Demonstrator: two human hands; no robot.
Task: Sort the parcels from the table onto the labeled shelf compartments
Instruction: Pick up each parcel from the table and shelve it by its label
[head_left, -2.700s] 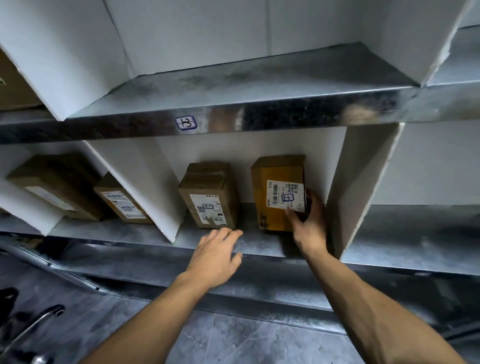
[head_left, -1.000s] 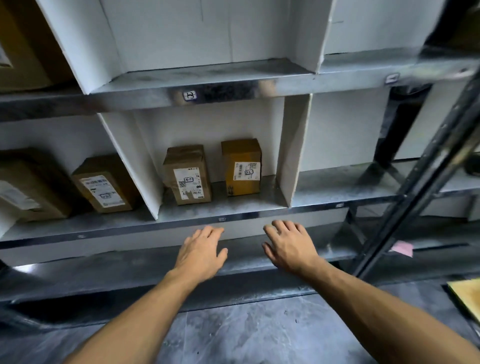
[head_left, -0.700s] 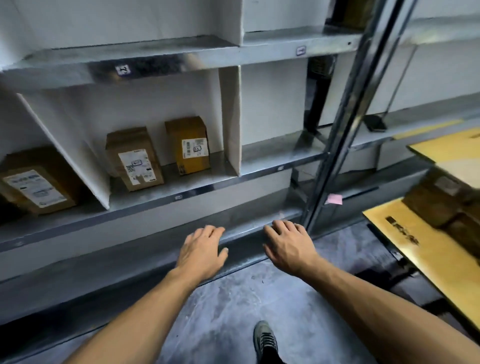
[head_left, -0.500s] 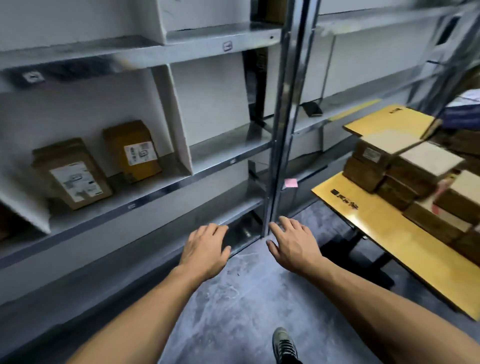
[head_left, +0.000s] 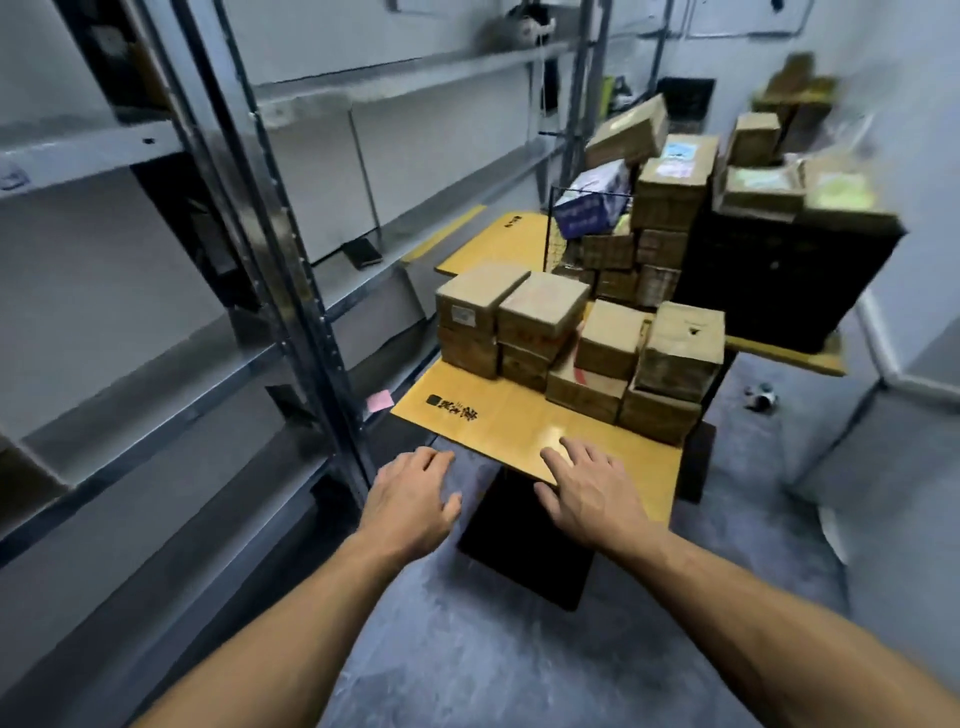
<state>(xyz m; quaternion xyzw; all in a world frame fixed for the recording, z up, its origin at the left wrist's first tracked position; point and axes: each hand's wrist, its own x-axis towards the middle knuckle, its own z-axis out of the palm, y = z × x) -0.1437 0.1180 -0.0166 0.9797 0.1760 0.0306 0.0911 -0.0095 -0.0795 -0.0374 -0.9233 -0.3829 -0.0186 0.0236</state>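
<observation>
Along the left side, the metal shelving (head_left: 156, 322) is running away from the camera, its grey shelves sitting between perforated uprights. To its right, the yellow-topped table (head_left: 498, 421) is standing on the grey floor (head_left: 467, 665), just beside the shelving. At the far end a black cabinet (head_left: 779, 280) is resting on a yellow surface and carrying blurred cartons on top. The parcels (head_left: 545, 312), brown cardboard boxes, are sitting stacked about two high across the middle of the table, set back from its near edge. Behind them, further boxes are lying piled in and around a wire basket (head_left: 571, 249); their labels are too blurred to read.

The right hand (head_left: 587, 488) is hovering over the table's near edge, fingers spread and holding nothing; whether it is touching the top cannot be told. The left hand (head_left: 410, 499) is reaching forward over the floor just left of the table's near corner, fingers loose and likewise holding nothing. A small pink note (head_left: 380, 401) is showing low on the shelving, near the table's corner.
</observation>
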